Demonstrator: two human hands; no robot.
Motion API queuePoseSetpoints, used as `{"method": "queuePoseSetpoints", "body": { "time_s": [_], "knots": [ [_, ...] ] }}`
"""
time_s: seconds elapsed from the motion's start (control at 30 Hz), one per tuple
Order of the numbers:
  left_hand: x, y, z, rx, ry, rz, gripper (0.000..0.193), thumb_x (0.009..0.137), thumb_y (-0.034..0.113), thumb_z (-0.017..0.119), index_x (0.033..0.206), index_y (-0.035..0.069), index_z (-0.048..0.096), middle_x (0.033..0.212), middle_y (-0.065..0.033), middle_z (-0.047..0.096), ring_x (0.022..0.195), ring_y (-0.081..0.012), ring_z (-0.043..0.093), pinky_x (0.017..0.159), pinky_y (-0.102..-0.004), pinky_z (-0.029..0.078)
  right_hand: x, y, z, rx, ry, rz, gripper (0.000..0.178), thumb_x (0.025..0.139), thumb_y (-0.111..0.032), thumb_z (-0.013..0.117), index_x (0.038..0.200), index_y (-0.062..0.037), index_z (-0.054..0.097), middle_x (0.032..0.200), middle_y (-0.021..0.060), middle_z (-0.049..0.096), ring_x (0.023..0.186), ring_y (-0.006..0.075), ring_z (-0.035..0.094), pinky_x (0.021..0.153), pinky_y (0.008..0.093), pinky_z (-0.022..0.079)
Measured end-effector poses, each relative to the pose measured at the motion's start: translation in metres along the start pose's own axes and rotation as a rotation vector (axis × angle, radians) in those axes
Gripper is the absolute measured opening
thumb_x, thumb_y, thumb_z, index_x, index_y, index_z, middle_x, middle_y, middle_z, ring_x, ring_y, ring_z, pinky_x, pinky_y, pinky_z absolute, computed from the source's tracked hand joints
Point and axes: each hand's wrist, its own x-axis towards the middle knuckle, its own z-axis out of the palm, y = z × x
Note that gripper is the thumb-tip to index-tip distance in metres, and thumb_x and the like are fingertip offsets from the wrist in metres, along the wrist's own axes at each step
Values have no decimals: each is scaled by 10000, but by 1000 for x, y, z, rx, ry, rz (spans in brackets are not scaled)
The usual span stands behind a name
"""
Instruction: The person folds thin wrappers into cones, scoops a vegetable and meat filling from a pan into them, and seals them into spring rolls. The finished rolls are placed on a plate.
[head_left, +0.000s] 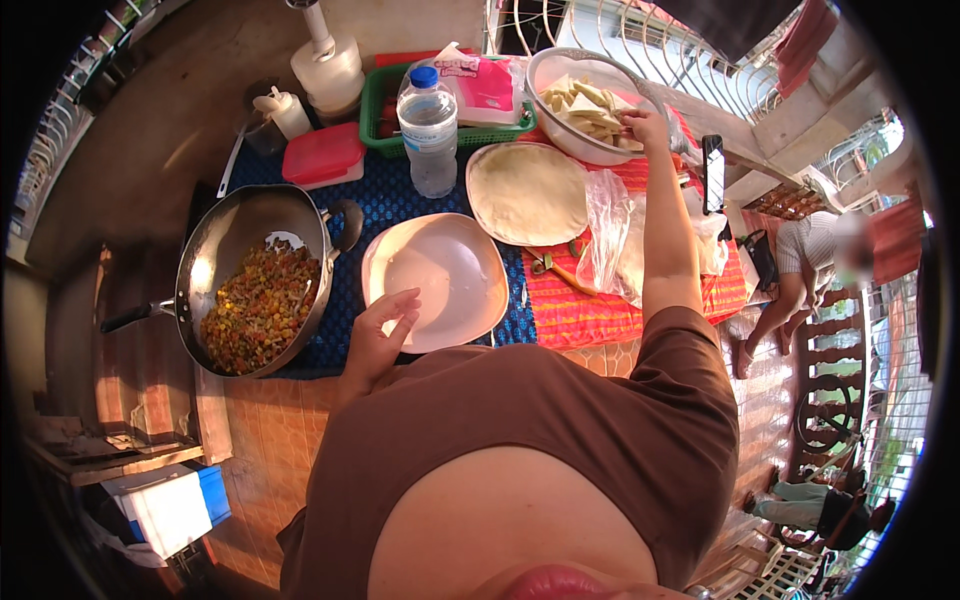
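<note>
My right hand (645, 130) reaches into a white bowl (650, 92) at the far right, its fingers closed on a folded dough triangle (628, 118) among several others piled there. A pink square plate (435, 250), smeared with a little liquid, lies in front of me. Over its near left edge hovers my left hand (380, 335), fingers apart and holding nothing. Behind the plate a light plate carries a round flat dough sheet (527, 192). To the left, a wok (250, 215) contains a chopped, cooked filling (262, 300).
A clear water bottle (428, 140) stands before a green basket (520, 122). Left of it are a red-lidded container (323, 155) and a white squeeze bottle (290, 115). A knife (565, 272), clear plastic bag (605, 230) and upright phone (712, 172) are at right. Another person (805, 250) sits farther right.
</note>
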Motion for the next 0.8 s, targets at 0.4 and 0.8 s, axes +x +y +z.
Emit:
{"method": "queuePoseSetpoints", "body": {
  "time_s": [0.4,0.8],
  "knots": [
    [-5,6,-4,-28,113,25,242,870,64,611,1104,9,638,947,-106,672,843,-157,646,740,-265,494,-109,-104,42,-2,-105,-478,194,903,-102,582,1070,-70,675,893,46,696,722,92,642,632,220,512],
    [-34,-18,-37,21,128,106,193,841,-15,630,1031,5,655,821,-63,643,686,-102,569,624,-231,453,-244,-43,87,-471,-259,-432,285,746,-174,730,1025,-124,704,978,103,696,908,211,661,785,328,505]
  ]
}}
